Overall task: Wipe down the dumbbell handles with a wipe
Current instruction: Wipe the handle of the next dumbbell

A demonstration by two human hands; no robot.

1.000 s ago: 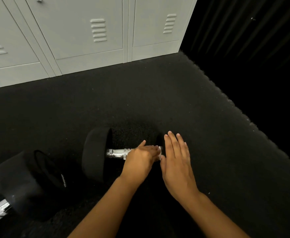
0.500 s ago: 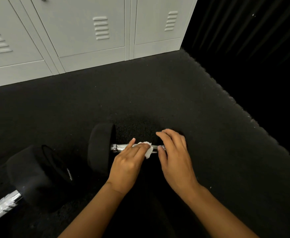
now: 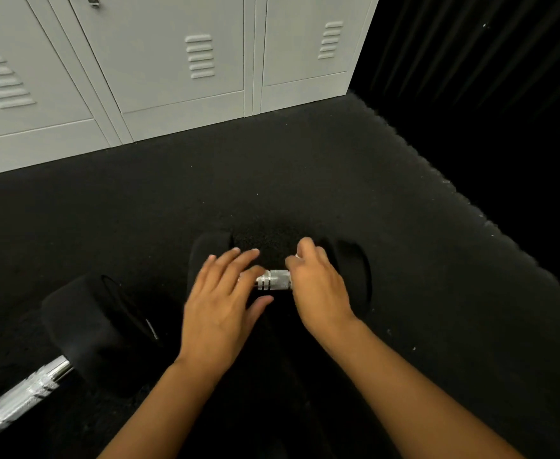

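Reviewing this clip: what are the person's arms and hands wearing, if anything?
Nothing visible. The left hand and right hand are bare: no gloves, rings, watch or bands. Both forearms are uncovered to the bottom edge of the picture, with no sleeve in view.

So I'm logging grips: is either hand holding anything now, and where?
The right hand is curled over the right end of the dumbbell handle. The left hand is open, holding nothing visible.

Two dumbbells [image 3: 273,279] [image 3: 83,329] side by side before lockers [image 3: 172,61].
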